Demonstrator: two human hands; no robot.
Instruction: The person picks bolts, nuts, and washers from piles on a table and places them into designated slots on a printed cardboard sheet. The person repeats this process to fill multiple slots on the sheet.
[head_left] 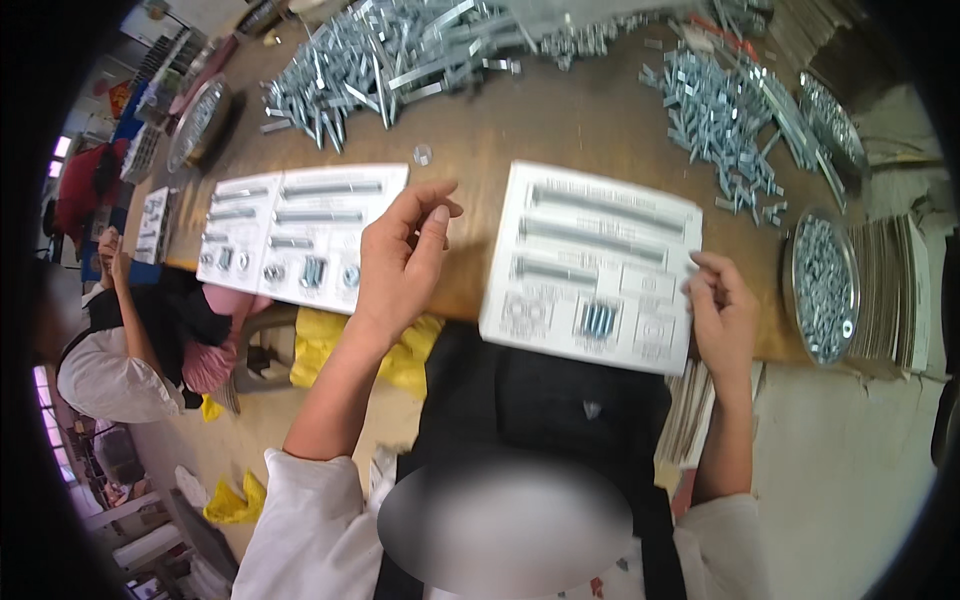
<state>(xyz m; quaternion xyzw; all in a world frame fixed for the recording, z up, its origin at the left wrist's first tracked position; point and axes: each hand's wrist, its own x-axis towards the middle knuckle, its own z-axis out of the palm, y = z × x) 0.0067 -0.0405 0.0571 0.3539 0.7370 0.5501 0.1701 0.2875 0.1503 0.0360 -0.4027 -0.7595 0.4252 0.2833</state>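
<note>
1. Your left hand (400,265) hovers over the near edge of the wooden tabletop (560,120), fingers loosely spread and holding nothing, between the two white layout cards.
2. Your right hand (722,315) pinches the right edge of the nearer card (590,265), thumb and fingers closed on the sheet. The card lies tilted, its lower edge hanging off the tabletop toward your lap.
3. That card is thin, flat and matt, printed with grey bolt outlines. Only one slot is filled, by a small cluster of short bolts (598,320) near its lower edge, so by my reading the filling has barely begun.
4. The finished card (300,235) to your left carries long bolts, nuts and washers in every row.
5. The next move seems to call for steadying the card flat, then picking parts with the free hand.
6. Supplies are bright zinc-grey metal: a round tray of small parts (822,285) just beside your right hand, and heaps of bolts (390,55) further back.
</note>
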